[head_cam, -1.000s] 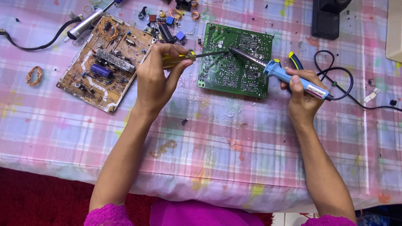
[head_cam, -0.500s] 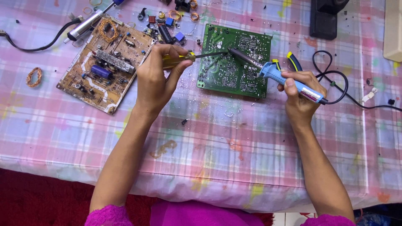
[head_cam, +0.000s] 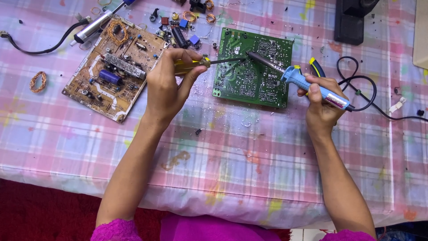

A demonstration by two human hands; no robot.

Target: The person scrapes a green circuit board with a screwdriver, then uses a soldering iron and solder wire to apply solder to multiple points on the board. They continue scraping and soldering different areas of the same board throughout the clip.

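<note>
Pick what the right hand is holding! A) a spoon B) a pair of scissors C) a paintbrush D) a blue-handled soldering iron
D: the right hand grips the blue-handled soldering iron, whose metal tip rests on the green circuit board.
</note>
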